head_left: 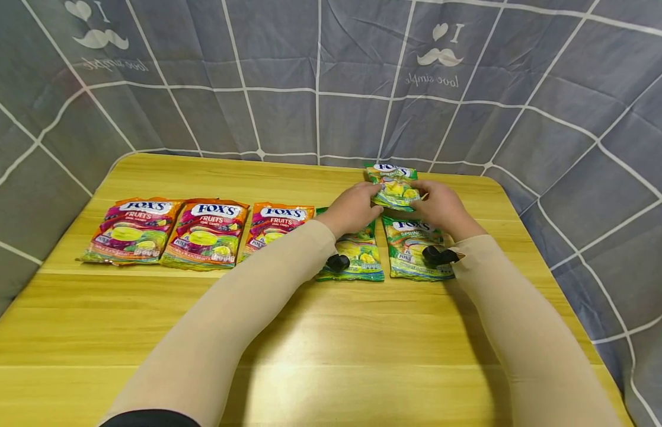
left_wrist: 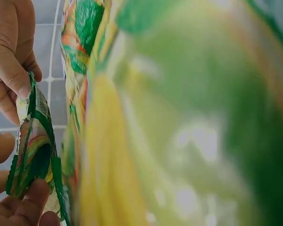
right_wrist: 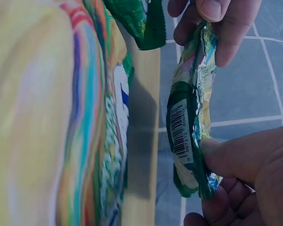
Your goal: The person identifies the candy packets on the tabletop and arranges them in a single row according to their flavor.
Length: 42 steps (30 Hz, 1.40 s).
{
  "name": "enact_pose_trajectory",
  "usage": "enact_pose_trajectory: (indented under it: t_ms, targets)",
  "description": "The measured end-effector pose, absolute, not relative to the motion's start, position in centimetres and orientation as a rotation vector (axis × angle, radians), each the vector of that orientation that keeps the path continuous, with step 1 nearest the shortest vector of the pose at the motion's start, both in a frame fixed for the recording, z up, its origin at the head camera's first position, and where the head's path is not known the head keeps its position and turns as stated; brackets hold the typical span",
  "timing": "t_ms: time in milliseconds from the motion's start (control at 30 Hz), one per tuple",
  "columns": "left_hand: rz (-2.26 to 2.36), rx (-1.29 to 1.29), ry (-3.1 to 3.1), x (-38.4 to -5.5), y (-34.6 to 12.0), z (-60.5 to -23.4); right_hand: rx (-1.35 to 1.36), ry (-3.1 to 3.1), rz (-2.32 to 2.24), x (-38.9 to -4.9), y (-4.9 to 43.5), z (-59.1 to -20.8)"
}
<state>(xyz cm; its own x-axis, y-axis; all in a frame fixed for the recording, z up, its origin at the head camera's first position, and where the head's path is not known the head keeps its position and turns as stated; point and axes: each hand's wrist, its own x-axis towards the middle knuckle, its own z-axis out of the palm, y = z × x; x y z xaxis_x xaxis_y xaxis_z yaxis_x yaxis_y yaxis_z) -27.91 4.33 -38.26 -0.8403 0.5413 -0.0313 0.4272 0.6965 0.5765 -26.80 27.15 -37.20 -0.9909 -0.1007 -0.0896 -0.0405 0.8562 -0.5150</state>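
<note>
Both hands hold a small green candy bag [head_left: 393, 193] with FOX'S and "SPRING" lettering, lifted near the table's far edge in the head view. My left hand [head_left: 353, 207] pinches its left side between thumb and fingers. On the opposite side, my right hand [head_left: 441, 206] pinches the other edge. Seen edge-on in the right wrist view, the held bag [right_wrist: 191, 132] shows a barcode along its back. Below the hands lie two more green candy bags, one partly hidden by the left forearm [head_left: 357, 264] and one beneath the right wrist [head_left: 411, 249].
Three red and orange FOX'S Fruits candy bags lie in a row to the left: a leftmost bag [head_left: 130, 231], a middle bag [head_left: 205, 234] and a third bag [head_left: 272, 225] partly behind the left sleeve. A grey gridded cloth [head_left: 282, 59] encloses the wooden table [head_left: 320, 367] behind and at the sides.
</note>
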Motion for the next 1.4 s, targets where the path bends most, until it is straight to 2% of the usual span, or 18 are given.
enact_pose_trajectory:
  t_ms: [367, 867, 1400]
  targets:
    - [0.856, 0.857, 2.676, -25.8, 7.2, -37.9, -0.143, 2.949, -0.752, -23.4, 30.6, -35.8]
    - [0.772, 1.023, 2.639, -21.9, 11.8, -38.3, -0.123, 2.965, -0.698, -17.9, 35.9, -36.8]
    - [0.672, 1.008, 2.610, -20.8, 14.6, -38.7, -0.136, 2.856, -0.600, -17.3, 38.4, -37.5]
